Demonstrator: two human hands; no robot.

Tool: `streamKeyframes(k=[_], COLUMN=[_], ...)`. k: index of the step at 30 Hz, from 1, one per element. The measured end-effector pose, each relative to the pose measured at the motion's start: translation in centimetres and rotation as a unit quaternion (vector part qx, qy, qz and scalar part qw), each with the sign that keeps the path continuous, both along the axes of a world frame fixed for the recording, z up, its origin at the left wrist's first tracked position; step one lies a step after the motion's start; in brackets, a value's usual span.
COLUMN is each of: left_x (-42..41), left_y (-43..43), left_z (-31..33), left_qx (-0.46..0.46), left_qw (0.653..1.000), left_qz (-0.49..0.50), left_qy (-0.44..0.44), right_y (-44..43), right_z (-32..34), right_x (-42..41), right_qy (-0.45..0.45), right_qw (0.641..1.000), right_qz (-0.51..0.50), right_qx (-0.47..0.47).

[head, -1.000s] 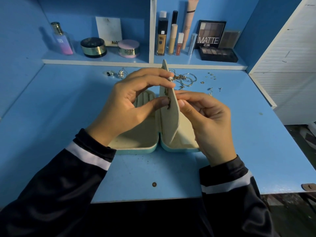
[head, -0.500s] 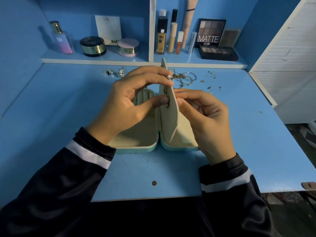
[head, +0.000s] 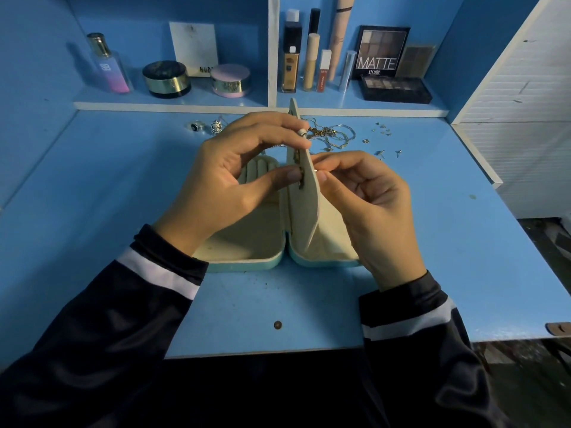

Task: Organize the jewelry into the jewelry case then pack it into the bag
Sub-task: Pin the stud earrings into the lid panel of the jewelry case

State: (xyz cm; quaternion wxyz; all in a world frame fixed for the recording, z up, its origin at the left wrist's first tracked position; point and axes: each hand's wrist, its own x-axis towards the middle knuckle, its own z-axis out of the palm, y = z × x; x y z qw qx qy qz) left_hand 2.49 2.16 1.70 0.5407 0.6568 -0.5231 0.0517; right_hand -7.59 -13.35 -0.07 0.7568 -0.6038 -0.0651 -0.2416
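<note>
Beyond the L hand (head: pixel 234 180), a ring (head: pixel 196 126) and a small charm (head: pixel 216 127) lie loose on the table (head: pixel 92 211), not yet packed. L hand grasps the centre flap (head: pixel 304 193) of the jewelry case (head: pixel 247 266): thumb pressed on the flap's left face, forefingers curled over its top edge. That's prob. to hold it upright and steady so a post can go through. A small white bead (head: pixel 302 133) sits at the fingertips; can't tell what it belongs to.

Case lies open flat under and btwn both hands, one half below each. Teal shell outside, soft cream lining inside. Ribbed ring rolls (head: pixel 262 171) show past the L thumb, and a few gold pieces (head: pixel 299 173) are on the flap by that thumb.

R hand (head: pixel 377 208) pinches a tiny piece (head: pixel 315 170), thumb to forefinger, tight against the flap's right face. Likely an earring back, but too small to be sure.

Beyond the R hand are tangled chains (head: pixel 335 135), then scattered studs (head: pixel 383 131) further right, all waiting.
</note>
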Motion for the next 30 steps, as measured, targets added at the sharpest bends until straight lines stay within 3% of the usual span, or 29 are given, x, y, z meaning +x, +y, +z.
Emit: streamKeyframes(k=[30], left_x=[0.06], left_y=[-0.19], left_z=[-0.1], left_qx=[-0.009], left_qw=[1.0], left_qz=[0.0], left_qy=[-0.005], right_y=[0.23], right_z=[-0.16], right_x=[-0.23], right_qy=[-0.044], right_qw=[0.969], right_qz=[-0.106], right_qx=[-0.217])
